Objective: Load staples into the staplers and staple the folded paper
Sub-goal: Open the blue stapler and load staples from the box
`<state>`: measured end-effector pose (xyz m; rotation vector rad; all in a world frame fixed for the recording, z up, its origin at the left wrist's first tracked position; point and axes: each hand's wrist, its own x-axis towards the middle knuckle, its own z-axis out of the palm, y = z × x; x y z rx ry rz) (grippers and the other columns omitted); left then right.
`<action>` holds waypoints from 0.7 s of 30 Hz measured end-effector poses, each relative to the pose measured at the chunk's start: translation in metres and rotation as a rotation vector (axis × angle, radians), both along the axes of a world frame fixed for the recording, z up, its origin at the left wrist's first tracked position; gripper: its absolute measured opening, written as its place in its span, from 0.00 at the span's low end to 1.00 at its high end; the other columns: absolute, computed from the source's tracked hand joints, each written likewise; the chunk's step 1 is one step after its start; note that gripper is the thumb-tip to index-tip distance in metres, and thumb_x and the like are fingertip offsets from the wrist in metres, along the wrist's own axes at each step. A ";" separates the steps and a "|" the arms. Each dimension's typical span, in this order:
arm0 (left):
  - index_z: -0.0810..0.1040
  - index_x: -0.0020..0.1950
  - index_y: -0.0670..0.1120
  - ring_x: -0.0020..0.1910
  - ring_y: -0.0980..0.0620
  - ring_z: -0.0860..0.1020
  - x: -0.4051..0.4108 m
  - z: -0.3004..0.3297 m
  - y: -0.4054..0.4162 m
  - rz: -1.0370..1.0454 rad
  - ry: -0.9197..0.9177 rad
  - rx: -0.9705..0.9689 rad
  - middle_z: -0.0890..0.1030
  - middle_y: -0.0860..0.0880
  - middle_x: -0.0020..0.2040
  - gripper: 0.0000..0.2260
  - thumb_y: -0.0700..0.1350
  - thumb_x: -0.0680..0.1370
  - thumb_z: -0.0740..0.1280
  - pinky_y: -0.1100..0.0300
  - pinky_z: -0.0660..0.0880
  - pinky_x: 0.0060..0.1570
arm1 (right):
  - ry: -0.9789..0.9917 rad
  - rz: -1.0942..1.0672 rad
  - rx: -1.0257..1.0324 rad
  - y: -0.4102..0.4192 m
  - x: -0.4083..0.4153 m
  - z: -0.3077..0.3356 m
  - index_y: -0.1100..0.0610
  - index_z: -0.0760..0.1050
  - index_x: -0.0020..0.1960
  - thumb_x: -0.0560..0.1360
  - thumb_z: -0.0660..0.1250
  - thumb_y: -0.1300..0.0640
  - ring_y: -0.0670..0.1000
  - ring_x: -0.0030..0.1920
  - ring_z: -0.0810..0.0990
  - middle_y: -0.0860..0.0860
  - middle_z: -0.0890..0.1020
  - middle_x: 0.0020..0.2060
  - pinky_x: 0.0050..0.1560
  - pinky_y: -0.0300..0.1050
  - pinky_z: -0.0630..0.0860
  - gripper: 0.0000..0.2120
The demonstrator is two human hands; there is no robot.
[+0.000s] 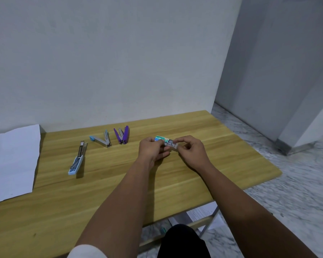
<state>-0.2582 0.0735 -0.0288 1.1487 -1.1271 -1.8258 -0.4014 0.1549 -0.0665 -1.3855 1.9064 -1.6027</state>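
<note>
Hands (172, 148) hold green staple box (161, 139), tray out.

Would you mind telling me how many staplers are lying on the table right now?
3, all opened out on the table's left half: a light blue stapler nearest the paper, a second blue stapler farther back, then a purple stapler.

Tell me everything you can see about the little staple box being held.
The staple box is a small card box, green and teal with white lettering. It is held above the wooden table between both hands: the left hand grips its printed sleeve, the right hand pinches its grey inner tray, pulled partly out.
</note>
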 end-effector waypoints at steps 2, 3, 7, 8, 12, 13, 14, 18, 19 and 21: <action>0.75 0.54 0.40 0.40 0.46 0.86 0.000 0.000 0.000 0.000 -0.004 0.000 0.86 0.37 0.45 0.02 0.36 0.82 0.66 0.51 0.85 0.42 | 0.022 -0.045 0.004 -0.001 0.001 0.000 0.47 0.86 0.45 0.76 0.73 0.63 0.42 0.31 0.75 0.44 0.84 0.40 0.33 0.34 0.71 0.10; 0.75 0.54 0.40 0.41 0.46 0.87 0.000 0.000 0.000 -0.002 -0.005 -0.001 0.86 0.36 0.45 0.02 0.36 0.82 0.66 0.51 0.86 0.42 | 0.017 -0.065 0.011 -0.002 0.000 0.000 0.47 0.85 0.44 0.76 0.75 0.61 0.41 0.30 0.75 0.45 0.84 0.39 0.34 0.33 0.71 0.08; 0.76 0.54 0.40 0.43 0.45 0.87 0.000 -0.001 0.000 -0.030 -0.014 -0.013 0.86 0.37 0.45 0.02 0.36 0.82 0.67 0.50 0.85 0.45 | 0.015 -0.082 0.025 -0.004 -0.002 -0.001 0.47 0.86 0.44 0.75 0.78 0.56 0.40 0.32 0.77 0.46 0.86 0.42 0.35 0.35 0.73 0.05; 0.76 0.53 0.40 0.43 0.45 0.87 0.001 -0.001 0.000 -0.041 -0.019 -0.016 0.87 0.38 0.45 0.02 0.36 0.82 0.67 0.49 0.85 0.46 | 0.009 -0.076 0.027 -0.004 -0.002 -0.001 0.47 0.86 0.44 0.75 0.78 0.56 0.40 0.32 0.77 0.46 0.86 0.43 0.36 0.36 0.74 0.04; 0.76 0.52 0.40 0.39 0.46 0.87 0.001 -0.002 -0.001 -0.080 -0.007 -0.029 0.87 0.39 0.41 0.02 0.35 0.81 0.68 0.51 0.85 0.43 | -0.021 -0.082 0.031 -0.007 -0.005 -0.004 0.46 0.88 0.45 0.74 0.79 0.55 0.45 0.34 0.78 0.47 0.87 0.43 0.37 0.41 0.74 0.04; 0.76 0.51 0.40 0.39 0.46 0.86 0.002 -0.002 -0.001 -0.084 -0.006 -0.031 0.86 0.40 0.40 0.02 0.34 0.81 0.68 0.51 0.85 0.42 | -0.025 -0.079 0.030 -0.007 -0.005 -0.005 0.46 0.88 0.45 0.74 0.79 0.56 0.45 0.34 0.78 0.47 0.87 0.43 0.37 0.41 0.74 0.04; 0.76 0.51 0.40 0.39 0.46 0.86 0.001 -0.002 -0.001 -0.086 -0.008 -0.033 0.86 0.40 0.40 0.03 0.34 0.81 0.68 0.51 0.85 0.41 | -0.027 -0.076 0.030 -0.007 -0.005 -0.005 0.47 0.88 0.46 0.74 0.78 0.56 0.45 0.34 0.78 0.47 0.87 0.43 0.37 0.41 0.74 0.04; 0.76 0.52 0.40 0.41 0.44 0.87 0.001 -0.003 -0.001 -0.087 -0.015 -0.037 0.87 0.39 0.41 0.02 0.34 0.81 0.68 0.48 0.85 0.45 | -0.016 -0.070 0.048 -0.008 -0.007 -0.005 0.51 0.88 0.46 0.74 0.78 0.57 0.47 0.36 0.81 0.48 0.87 0.45 0.39 0.43 0.78 0.03; 0.76 0.53 0.40 0.42 0.44 0.87 0.000 -0.003 -0.001 -0.087 -0.015 -0.036 0.87 0.39 0.41 0.03 0.35 0.81 0.68 0.48 0.85 0.46 | -0.010 -0.072 0.051 -0.008 -0.007 -0.006 0.52 0.88 0.46 0.74 0.78 0.57 0.46 0.36 0.81 0.48 0.87 0.45 0.40 0.43 0.78 0.02; 0.76 0.53 0.40 0.41 0.45 0.87 0.001 -0.003 -0.001 -0.083 -0.011 -0.031 0.87 0.39 0.42 0.02 0.35 0.81 0.68 0.49 0.85 0.45 | -0.014 -0.073 0.048 -0.008 -0.007 -0.006 0.52 0.88 0.46 0.74 0.78 0.57 0.46 0.36 0.81 0.48 0.87 0.45 0.39 0.43 0.78 0.02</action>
